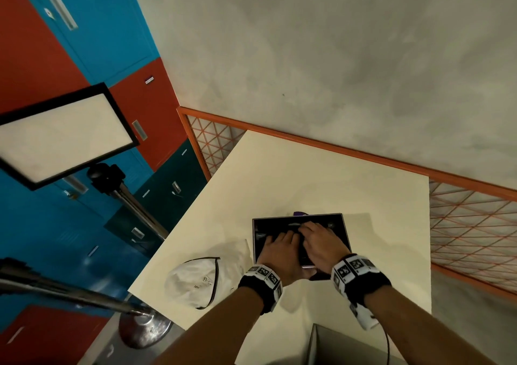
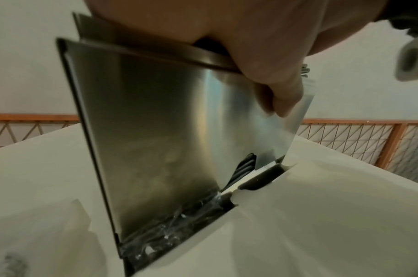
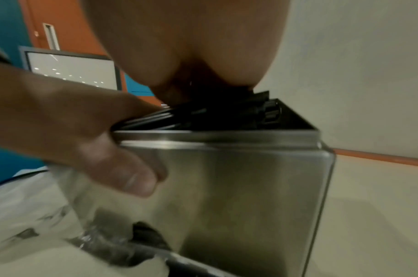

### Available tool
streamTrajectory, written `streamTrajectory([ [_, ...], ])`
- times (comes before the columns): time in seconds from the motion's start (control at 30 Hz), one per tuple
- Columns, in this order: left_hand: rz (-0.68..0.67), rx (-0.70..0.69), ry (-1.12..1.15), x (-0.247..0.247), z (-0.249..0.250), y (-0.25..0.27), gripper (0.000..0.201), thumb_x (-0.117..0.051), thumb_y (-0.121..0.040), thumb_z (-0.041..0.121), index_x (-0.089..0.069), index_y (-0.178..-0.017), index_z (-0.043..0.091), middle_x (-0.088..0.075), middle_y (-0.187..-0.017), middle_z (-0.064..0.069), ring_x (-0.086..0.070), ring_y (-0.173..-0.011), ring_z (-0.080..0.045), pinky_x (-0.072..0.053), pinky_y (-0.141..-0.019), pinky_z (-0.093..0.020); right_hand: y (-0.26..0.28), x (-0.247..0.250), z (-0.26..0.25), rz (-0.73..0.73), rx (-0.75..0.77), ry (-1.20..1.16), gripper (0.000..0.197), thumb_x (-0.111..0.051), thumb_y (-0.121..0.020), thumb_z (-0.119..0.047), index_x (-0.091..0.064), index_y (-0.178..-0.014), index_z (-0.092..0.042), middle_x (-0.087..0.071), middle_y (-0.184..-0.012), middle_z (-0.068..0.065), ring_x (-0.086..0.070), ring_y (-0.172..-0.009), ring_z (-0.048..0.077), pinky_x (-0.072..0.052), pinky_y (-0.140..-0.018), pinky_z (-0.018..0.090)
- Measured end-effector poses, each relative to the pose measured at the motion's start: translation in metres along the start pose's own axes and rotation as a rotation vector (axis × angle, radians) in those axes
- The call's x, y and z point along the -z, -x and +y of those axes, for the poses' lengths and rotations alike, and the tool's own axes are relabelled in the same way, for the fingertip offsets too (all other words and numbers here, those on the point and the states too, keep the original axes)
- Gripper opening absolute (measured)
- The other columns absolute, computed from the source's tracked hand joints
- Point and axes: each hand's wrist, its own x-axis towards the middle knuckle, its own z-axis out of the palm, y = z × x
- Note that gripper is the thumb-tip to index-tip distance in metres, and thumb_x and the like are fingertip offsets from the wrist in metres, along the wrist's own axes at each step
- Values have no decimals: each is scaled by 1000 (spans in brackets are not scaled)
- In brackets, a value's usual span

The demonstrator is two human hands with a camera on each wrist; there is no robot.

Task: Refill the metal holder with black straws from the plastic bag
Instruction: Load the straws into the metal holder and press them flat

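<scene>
On the left of the pale table [image 1: 321,169] lies a white cap [image 1: 195,280]. Next comes the left hand [image 1: 279,250], flat on the black straws [image 3: 226,114], thumb down the outside of the metal holder [image 3: 238,187]. The holder stands near the table's middle, full of straws. Crinkly clear plastic bag [image 2: 160,236] lies at its foot. The right hand [image 1: 321,241] presses on the straws too, fingers hidden, so its grip cannot be told.

We see dim, warm indoor light. The head view bends hard at its edges, and the lit panel [image 1: 63,134] at left is blown white. Both wrist views are soft with blur; dull glare streaks the holder [image 2: 160,121] wall.
</scene>
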Motion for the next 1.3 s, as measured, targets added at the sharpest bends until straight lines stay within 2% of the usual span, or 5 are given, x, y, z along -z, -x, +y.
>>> streamTrajectory([
  [0.27, 65, -25, -16, -7, 4, 12, 77, -55, -69, 74, -54, -122, 18, -62, -117, 1, -57, -111, -24, -44, -99, -46, -46, -25, 23, -322, 16, -70, 39, -33, -98, -18, -57, -125, -3, -53, -139, 7, -45, -132, 22, -33, -112, 36],
  [0.5, 129, -50, -20, -14, 5, 18, 71, -56, -70, 73, -57, -113, 17, -64, -111, -2, -59, -104, -25, -46, -94, -44, -45, -28, 20, -333, -90, -55, 59, -33, -98, -18, -18, -154, -18, -18, -161, 7, -26, -145, 28, -25, -115, 37],
  [0.93, 115, -94, -44, -17, 6, 22, 74, -54, -72, 73, -57, -117, 14, -59, -114, -6, -53, -105, -28, -46, -94, -43, -41, -37, 22, -342, -83, -59, 62, -34, -97, -17, -14, -155, -19, -11, -163, 2, -16, -148, 28, -19, -119, 40],
  [1.13, 120, -95, -47, -13, 6, 19, 78, -55, -70, 71, -56, -123, 13, -48, -127, -8, -46, -118, -31, -42, -105, -48, -38, -37, 21, -331, -87, -71, 48, -34, -96, -21, -39, -145, -21, -28, -155, -3, -29, -141, 29, -29, -114, 46],
  [1.3, 55, -48, -57, -12, 5, 14, 95, -54, -67, 79, -44, -135, 13, -40, -146, -14, -31, -141, -37, -13, -123, -56, -34, -29, 11, -298, -162, -26, 38, -36, -96, -26, -54, -130, -26, -39, -144, -5, -37, -135, 25, -31, -111, 52],
])
